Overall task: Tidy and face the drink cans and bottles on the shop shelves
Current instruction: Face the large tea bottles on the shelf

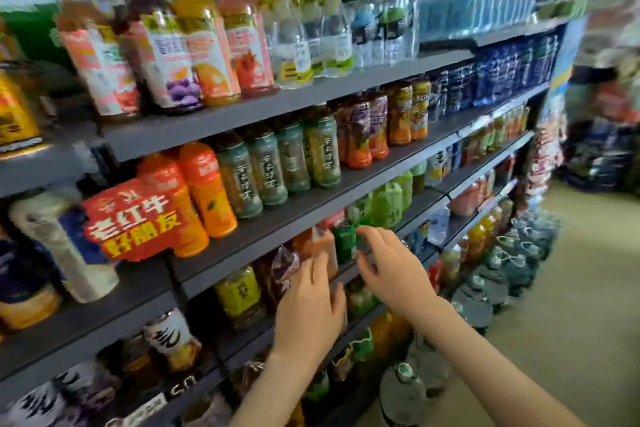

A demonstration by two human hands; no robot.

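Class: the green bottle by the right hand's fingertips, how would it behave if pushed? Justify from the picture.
The green bottle stands upright and looks narrow, so a push near its top would probably tip it. The orange bottle beside it sits close, likely bracing it sideways.

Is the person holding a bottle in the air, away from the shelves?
No, the left hand and right hand reach among bottles standing in their row.

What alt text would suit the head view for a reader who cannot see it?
Two bare hands reach among bottled drinks on dark shop shelves: the left hand touches an orange bottle, the right hand is open beside a green bottle. More colourful bottles fill the rows above.
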